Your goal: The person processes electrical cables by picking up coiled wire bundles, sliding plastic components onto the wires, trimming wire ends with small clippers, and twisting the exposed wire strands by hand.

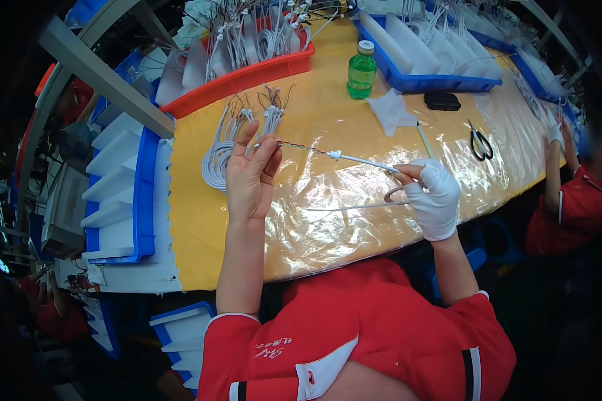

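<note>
A white cable [364, 162] stretches between my two hands above the table. Its left part shows thin twisted wires, and a small white collar sits where they meet the sheath. My bare left hand [253, 174] pinches the wire ends between thumb and forefinger. In a white glove with bare fingertips, my right hand [431, 195] grips the sheath; more of the cable hangs in a loop below it. Behind my left hand lies a coiled bundle of white cables [215, 164] with bare wire ends. A second bundle [272, 119] lies beside it.
Across the yellow table [334, 247] stand a red bin [241, 80] and a blue bin [441, 83] with cables. A green bottle [362, 70], white cloth [390, 112], black case [442, 101], pen [425, 140] and scissors [480, 144] lie nearer. Another person [572, 207] is at the right.
</note>
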### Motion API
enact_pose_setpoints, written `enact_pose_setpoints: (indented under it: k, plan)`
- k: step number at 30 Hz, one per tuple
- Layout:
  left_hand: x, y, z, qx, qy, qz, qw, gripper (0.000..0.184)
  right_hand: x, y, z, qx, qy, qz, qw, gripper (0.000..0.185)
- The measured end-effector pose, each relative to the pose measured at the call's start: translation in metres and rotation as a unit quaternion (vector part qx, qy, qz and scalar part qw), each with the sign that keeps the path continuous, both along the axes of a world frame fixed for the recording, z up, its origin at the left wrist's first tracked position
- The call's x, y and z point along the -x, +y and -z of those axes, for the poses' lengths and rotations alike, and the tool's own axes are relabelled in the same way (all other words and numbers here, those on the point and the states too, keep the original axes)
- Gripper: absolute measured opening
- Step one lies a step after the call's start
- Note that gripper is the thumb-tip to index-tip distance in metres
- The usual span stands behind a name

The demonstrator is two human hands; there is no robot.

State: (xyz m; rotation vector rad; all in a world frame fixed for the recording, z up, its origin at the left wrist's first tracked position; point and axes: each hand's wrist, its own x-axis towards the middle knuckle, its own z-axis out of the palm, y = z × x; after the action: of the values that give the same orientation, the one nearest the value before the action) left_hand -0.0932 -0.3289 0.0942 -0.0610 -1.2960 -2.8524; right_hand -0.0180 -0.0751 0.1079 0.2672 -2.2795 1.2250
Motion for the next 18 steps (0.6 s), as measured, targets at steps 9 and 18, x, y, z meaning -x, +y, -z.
enact_pose_setpoints:
  k: [9, 18]
  plan:
    - [-0.003, 0.010, -0.007, 0.029, 0.033, -0.031, 0.999, 0.029, -0.005, -0.001, 0.011, 0.006, -0.009, 0.009, 1.000, 0.014]
    - [-0.005, 0.011, -0.006, 0.130, 0.092, -0.059, 0.985, 0.036, -0.015, 0.000, 0.029, 0.030, -0.082, 0.011, 0.996, 0.007]
